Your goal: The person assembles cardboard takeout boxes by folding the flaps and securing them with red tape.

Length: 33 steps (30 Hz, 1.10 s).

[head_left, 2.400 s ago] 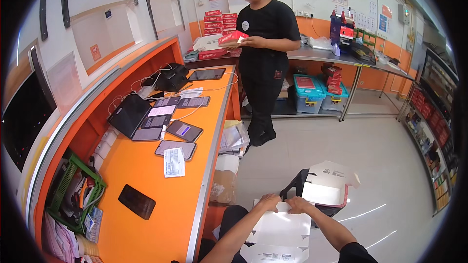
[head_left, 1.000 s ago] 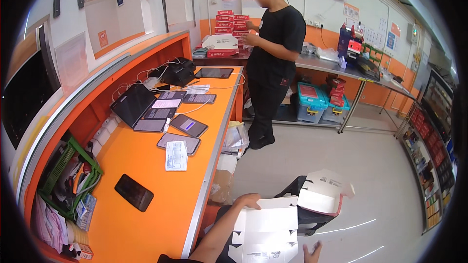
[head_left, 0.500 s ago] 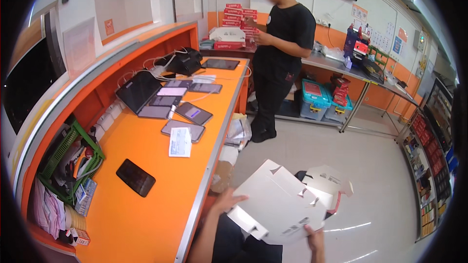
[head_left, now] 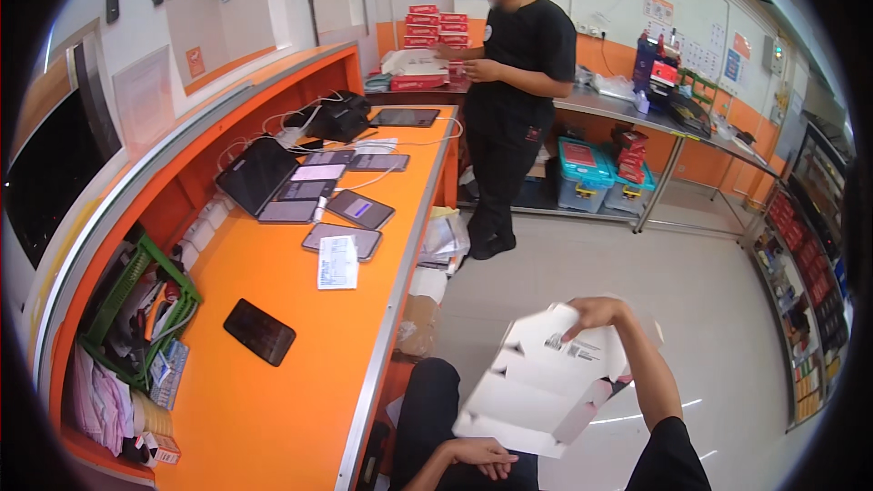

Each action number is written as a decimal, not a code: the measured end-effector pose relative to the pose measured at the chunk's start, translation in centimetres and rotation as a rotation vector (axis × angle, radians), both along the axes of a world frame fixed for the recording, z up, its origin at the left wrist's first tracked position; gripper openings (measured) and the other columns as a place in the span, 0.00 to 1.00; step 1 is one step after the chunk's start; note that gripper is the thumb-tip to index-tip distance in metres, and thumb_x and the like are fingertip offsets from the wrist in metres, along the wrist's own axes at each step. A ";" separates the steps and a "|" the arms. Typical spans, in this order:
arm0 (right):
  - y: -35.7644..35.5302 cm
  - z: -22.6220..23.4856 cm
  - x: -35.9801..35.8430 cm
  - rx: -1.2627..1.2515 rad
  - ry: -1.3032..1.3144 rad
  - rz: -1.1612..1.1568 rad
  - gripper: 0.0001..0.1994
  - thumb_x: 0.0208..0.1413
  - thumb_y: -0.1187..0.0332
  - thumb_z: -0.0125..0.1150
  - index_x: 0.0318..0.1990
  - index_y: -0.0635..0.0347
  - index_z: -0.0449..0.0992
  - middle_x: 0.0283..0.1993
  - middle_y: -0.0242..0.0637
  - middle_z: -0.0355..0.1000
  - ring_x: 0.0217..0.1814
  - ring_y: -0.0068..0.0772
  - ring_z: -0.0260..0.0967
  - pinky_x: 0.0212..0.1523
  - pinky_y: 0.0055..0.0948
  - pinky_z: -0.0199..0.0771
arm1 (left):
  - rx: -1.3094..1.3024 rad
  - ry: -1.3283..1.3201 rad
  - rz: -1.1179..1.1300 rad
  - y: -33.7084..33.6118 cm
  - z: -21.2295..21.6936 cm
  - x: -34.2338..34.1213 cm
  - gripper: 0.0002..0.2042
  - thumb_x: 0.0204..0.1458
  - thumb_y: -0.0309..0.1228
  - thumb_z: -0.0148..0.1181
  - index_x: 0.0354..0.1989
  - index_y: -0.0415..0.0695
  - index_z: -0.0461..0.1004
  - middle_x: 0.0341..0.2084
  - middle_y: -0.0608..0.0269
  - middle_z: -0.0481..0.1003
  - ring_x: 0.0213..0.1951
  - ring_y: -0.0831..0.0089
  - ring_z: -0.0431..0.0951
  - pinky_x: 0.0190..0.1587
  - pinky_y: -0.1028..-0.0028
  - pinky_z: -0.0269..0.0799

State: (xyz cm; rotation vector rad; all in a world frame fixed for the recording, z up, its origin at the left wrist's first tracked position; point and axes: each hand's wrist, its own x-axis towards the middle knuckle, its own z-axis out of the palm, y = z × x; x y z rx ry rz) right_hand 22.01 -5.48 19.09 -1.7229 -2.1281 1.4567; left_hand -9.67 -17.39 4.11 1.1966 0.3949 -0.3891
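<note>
A flat white cardboard box blank (head_left: 536, 382), with slots, tabs and dark print, is tilted above my lap. My right hand (head_left: 600, 314) reaches across from the right and grips its upper edge, fingers closed over the printed face. My left hand (head_left: 482, 456) lies low over my dark trousers, just beside the blank's lower edge. Its fingers look loosely stretched, with nothing in them. Whether its fingertips touch the cardboard I cannot tell. Behind my right hand and the blank, part of another pale cardboard piece (head_left: 647, 332) shows; most of it is hidden.
The orange counter (head_left: 209, 427) on my left carries a black phone (head_left: 259, 332), several more phones, a paper slip (head_left: 337, 262), a laptop (head_left: 259, 173) and a green basket (head_left: 136, 309). A co-worker (head_left: 518, 64) stands ahead by stacked red boxes (head_left: 423, 27). Shelving (head_left: 800, 291) lines the right.
The blank has turned and tilted. My right hand has moved from its lower right corner to its upper edge. My left hand has let go of the left edge and dropped toward my lap.
</note>
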 end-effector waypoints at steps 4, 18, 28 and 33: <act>5.4 -5.3 -6.6 0.054 -0.064 0.280 0.24 0.39 0.63 0.70 0.45 0.63 0.75 0.41 0.44 0.76 0.43 0.37 0.72 0.48 0.33 0.69 | 0.405 -0.699 0.330 0.0 17.8 -3.8 0.32 0.56 0.59 0.40 0.42 0.38 0.73 0.41 0.56 0.73 0.45 0.67 0.71 0.50 0.71 0.62; 8.9 -12.0 -6.1 0.036 -0.081 0.313 0.29 0.31 0.65 0.71 0.48 0.55 0.75 0.44 0.42 0.76 0.47 0.42 0.71 0.51 0.34 0.67 | 0.177 -1.857 0.458 -2.3 30.7 -5.2 0.54 0.44 0.73 0.10 0.37 0.32 0.76 0.54 0.34 0.55 0.58 0.46 0.55 0.54 0.50 0.51; 5.9 -6.7 -9.4 0.083 -0.195 0.267 0.30 0.29 0.67 0.71 0.49 0.56 0.75 0.42 0.42 0.76 0.46 0.41 0.73 0.51 0.33 0.68 | -0.012 -1.717 0.348 -2.9 30.7 -5.6 0.59 0.38 0.76 0.06 0.35 0.28 0.73 0.53 0.35 0.57 0.57 0.51 0.55 0.55 0.54 0.47; 5.9 -6.7 -9.6 0.086 -0.214 0.263 0.30 0.29 0.67 0.71 0.49 0.56 0.75 0.42 0.42 0.76 0.45 0.41 0.73 0.51 0.33 0.69 | -0.065 -1.724 0.380 -3.4 30.8 -5.8 0.59 0.36 0.77 0.06 0.34 0.28 0.73 0.52 0.35 0.57 0.56 0.51 0.56 0.54 0.54 0.47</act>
